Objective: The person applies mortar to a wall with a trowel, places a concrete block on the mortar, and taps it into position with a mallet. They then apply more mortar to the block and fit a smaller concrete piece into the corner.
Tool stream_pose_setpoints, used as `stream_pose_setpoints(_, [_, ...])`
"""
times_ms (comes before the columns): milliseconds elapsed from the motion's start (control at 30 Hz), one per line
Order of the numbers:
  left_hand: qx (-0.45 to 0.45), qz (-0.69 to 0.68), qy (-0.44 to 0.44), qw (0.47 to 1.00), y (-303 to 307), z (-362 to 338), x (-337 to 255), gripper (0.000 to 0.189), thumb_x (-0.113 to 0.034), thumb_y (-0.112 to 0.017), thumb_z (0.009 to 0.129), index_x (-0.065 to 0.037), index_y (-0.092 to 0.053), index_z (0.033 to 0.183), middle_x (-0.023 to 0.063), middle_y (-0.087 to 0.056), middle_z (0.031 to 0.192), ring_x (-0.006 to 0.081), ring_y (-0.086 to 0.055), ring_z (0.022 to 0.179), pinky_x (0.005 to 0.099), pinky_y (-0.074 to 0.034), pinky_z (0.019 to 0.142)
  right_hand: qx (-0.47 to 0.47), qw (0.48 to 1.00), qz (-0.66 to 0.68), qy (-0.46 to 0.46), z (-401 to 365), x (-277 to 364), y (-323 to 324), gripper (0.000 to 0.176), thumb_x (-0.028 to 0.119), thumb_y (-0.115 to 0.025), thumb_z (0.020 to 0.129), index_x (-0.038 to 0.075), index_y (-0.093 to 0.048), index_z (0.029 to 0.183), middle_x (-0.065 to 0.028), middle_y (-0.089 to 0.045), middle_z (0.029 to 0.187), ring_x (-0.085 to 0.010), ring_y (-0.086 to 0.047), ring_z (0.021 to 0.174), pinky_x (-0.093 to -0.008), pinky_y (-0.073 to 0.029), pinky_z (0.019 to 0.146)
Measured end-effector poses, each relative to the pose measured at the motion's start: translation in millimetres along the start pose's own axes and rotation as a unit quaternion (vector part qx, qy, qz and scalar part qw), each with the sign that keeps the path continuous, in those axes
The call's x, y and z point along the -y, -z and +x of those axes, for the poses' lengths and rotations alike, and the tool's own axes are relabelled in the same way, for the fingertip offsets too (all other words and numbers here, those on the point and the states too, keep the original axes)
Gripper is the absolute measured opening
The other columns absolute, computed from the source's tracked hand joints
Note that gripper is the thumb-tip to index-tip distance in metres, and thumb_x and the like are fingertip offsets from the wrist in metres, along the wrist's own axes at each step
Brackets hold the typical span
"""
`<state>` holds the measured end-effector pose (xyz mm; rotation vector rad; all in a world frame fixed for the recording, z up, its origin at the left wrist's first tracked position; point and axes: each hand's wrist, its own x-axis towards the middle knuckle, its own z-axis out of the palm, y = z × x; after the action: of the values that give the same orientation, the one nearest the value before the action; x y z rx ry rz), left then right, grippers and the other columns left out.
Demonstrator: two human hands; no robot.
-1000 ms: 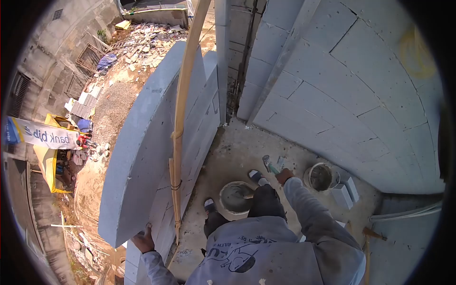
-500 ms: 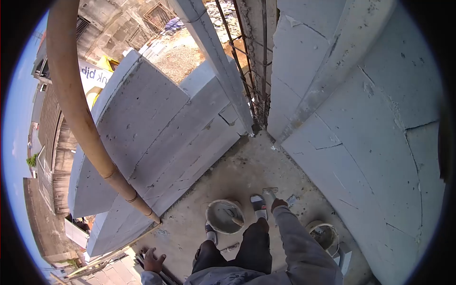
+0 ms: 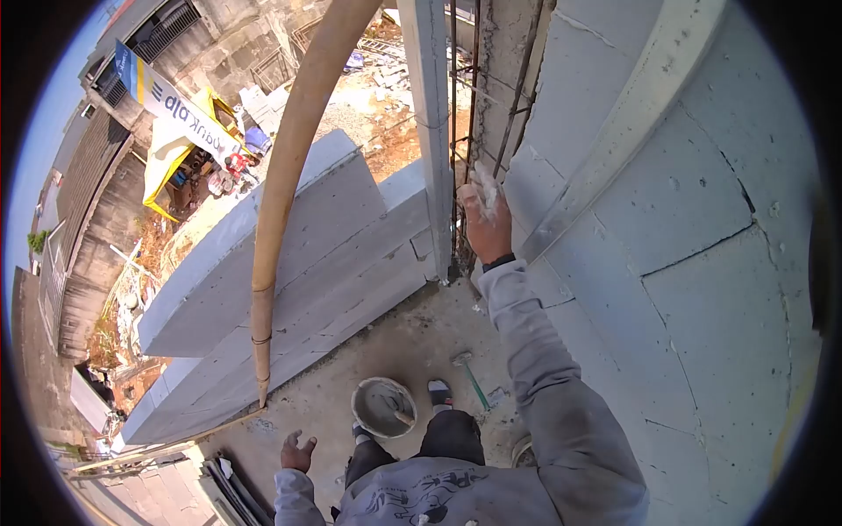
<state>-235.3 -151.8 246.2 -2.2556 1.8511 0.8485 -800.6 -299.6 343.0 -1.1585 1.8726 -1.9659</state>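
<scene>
My right hand [image 3: 487, 223] is raised at the corner, beside the thin steel bars [image 3: 461, 131] and the grey block wall [image 3: 702, 219]. Its fingers reach upward, whitened as if with dust or mortar, and no tool shows in them. Low on the left, my left hand [image 3: 299, 451] hangs over the floor with fingers apart and holds nothing. A hammer with a green handle [image 3: 474, 383] lies on the concrete floor. By my feet stands a round bucket [image 3: 358, 412] of grey mix with a tool handle leaning in it.
A curved bamboo pole [image 3: 281, 202] rises on the left in front of a low block wall [image 3: 289, 272]. An upright pale post [image 3: 430, 131] stands at the corner. Part of another bucket [image 3: 523, 454] shows beside my right arm. Dark lengths of material [image 3: 232, 491] lie lower left.
My right hand has risen from beside the hammer on the floor to the steel bars at the corner. The hammer's green handle now shows. The whole view has shifted.
</scene>
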Motion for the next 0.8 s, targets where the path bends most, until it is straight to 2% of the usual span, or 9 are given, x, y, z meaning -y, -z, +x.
stream_pose_setpoints(67, [-0.008, -0.021, 0.032, 0.999, -10.8, -13.3, 12.3, 0.059, -0.037, -0.068, 0.073, 0.001, -0.052, 0.115, 0.0224, -0.056, 0.112, 0.034, -0.054, 0.105, 0.0404, -0.043, 0.088, -0.029, 0.994, -0.036, 0.099, 57.3, 12.8, -20.0, 0.053, 0.033, -0.056, 0.086, 0.0, -0.043, 0.126, -0.0209, -0.052, 0.119, -0.0337, -0.049, 0.112, -0.0376, -0.039, 0.093])
stream_pose_setpoints(200, [-0.017, -0.101, 0.105, 0.989, -43.3, -53.7, 49.8, 0.061, -0.036, -0.069, 0.073, 0.003, -0.051, 0.116, 0.0229, -0.056, 0.113, 0.0329, -0.056, 0.103, 0.039, -0.044, 0.088, 0.028, 0.984, -0.125, 0.124, 106.0, 38.8, -37.2, 0.059, 0.038, -0.061, 0.08, 0.0, -0.046, 0.123, -0.023, -0.053, 0.116, -0.0352, -0.051, 0.108, -0.0366, -0.041, 0.091])
stream_pose_setpoints(267, [-0.009, -0.109, 0.151, 0.982, -57.3, -80.0, 61.7, 0.061, -0.037, -0.069, 0.073, 0.003, -0.053, 0.115, 0.0221, -0.057, 0.113, 0.0321, -0.056, 0.104, 0.038, -0.043, 0.089, 0.111, 0.989, -0.096, 0.001, 106.9, 50.6, -36.7, 0.063, 0.041, -0.066, 0.076, -0.002, -0.05, 0.118, -0.0236, -0.058, 0.106, -0.0364, -0.055, 0.101, -0.0377, -0.043, 0.087])
stream_pose_setpoints(300, [-0.01, -0.113, 0.159, 0.981, -65.3, -90.2, 68.7, 0.061, -0.037, -0.069, 0.073, 0.003, -0.053, 0.115, 0.0221, -0.057, 0.113, 0.0321, -0.056, 0.104, 0.038, -0.043, 0.089, 0.119, 0.988, -0.094, 0.003, 105.3, 49.9, -39.1, 0.063, 0.041, -0.066, 0.076, -0.002, -0.05, 0.118, -0.0236, -0.058, 0.106, -0.0364, -0.055, 0.101, -0.0377, -0.043, 0.087])
stream_pose_setpoints(367, [0.012, -0.104, 0.192, 0.976, -82.6, -106.8, 84.5, 0.059, -0.037, -0.069, 0.073, 0.004, -0.054, 0.113, 0.0217, -0.058, 0.112, 0.032, -0.056, 0.105, 0.0379, -0.043, 0.09, 0.047, 0.991, -0.1, 0.08, 101.0, 40.6, -43.8, 0.063, 0.043, -0.068, 0.073, -0.004, -0.054, 0.112, -0.0234, -0.061, 0.097, -0.0366, -0.059, 0.094, -0.039, -0.046, 0.082])
stream_pose_setpoints(400, [0.01, -0.108, 0.198, 0.974, -97.2, -109.8, 102.0, 0.059, -0.038, -0.069, 0.073, 0.004, -0.055, 0.113, 0.0219, -0.058, 0.112, 0.0319, -0.055, 0.106, 0.0375, -0.042, 0.09, 0.007, 0.984, -0.136, 0.113, 104.3, 24.3, -49.7, 0.054, 0.041, -0.068, 0.073, -0.001, -0.057, 0.106, -0.0223, -0.063, 0.091, -0.0361, -0.061, 0.088, -0.0395, -0.047, 0.076])
stream_pose_setpoints(500, [0.026, -0.093, 0.224, 0.97, -96.0, -113.4, 94.4, 0.06, -0.038, -0.069, 0.073, 0.004, -0.054, 0.113, 0.022, -0.058, 0.111, 0.0323, -0.055, 0.106, 0.0376, -0.042, 0.091, -0.005, 0.977, -0.195, 0.087, 95.5, 50.0, -47.6, 0.045, 0.038, -0.068, 0.073, 0.001, -0.06, 0.097, -0.0198, -0.064, 0.083, -0.036, -0.062, 0.079, -0.04, -0.049, 0.07])
stream_pose_setpoints(633, [-0.021, -0.144, 0.21, 0.967, -87.8, -91.8, 71.2, 0.059, -0.037, -0.068, 0.073, 0.004, -0.054, 0.113, 0.0225, -0.057, 0.112, 0.0329, -0.054, 0.107, 0.0381, -0.041, 0.091, -0.011, 0.977, -0.189, 0.099, 97.3, 46.2, -50.7, 0.039, 0.036, -0.068, 0.072, 0.004, -0.061, 0.091, -0.0176, -0.065, 0.077, -0.0354, -0.063, 0.073, -0.0397, -0.05, 0.067])
stream_pose_setpoints(800, [-0.066, -0.155, 0.128, 0.977, -54.7, -70.8, 15.2, 0.059, -0.035, -0.068, 0.073, 0.004, -0.053, 0.114, 0.0229, -0.056, 0.114, 0.0332, -0.053, 0.109, 0.0381, -0.041, 0.092, -0.002, 0.981, -0.179, 0.078, 95.7, 53.4, -46.7, 0.037, 0.036, -0.068, 0.071, 0.004, -0.062, 0.089, -0.0159, -0.065, 0.077, -0.0332, -0.064, 0.072, -0.0387, -0.05, 0.067])
